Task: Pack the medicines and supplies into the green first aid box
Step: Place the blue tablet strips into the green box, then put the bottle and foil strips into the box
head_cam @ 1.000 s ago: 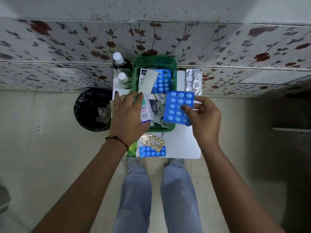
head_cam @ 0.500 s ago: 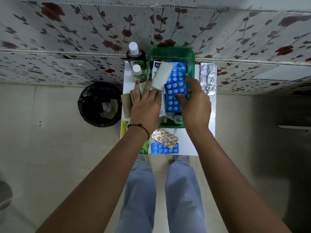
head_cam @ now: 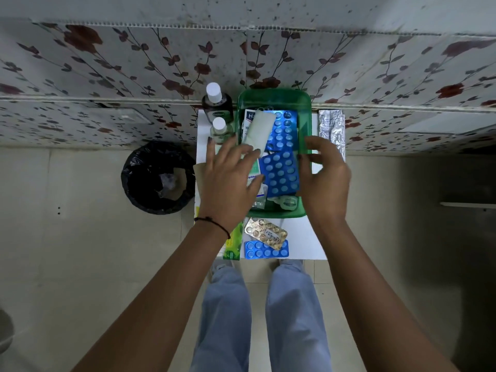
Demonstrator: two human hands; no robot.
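Observation:
The green first aid box stands on a small white table against the wall. Inside lie a blue blister pack, a second blue pack behind it, a long white packet and a white carton. My left hand lies over the box's left side with fingers spread, partly covering the carton. My right hand hovers at the box's right rim, fingers apart, its thumb beside the near blue pack.
Two white-capped bottles stand left of the box, and silver blister strips lie to its right. In front lie a gold blister pack, a blue one and a green packet. A black bin stands on the floor to the left.
My right hand carried the blue blister pack over the box, laid it inside and came off it. My left hand lowered the white carton into the box and spread flat.

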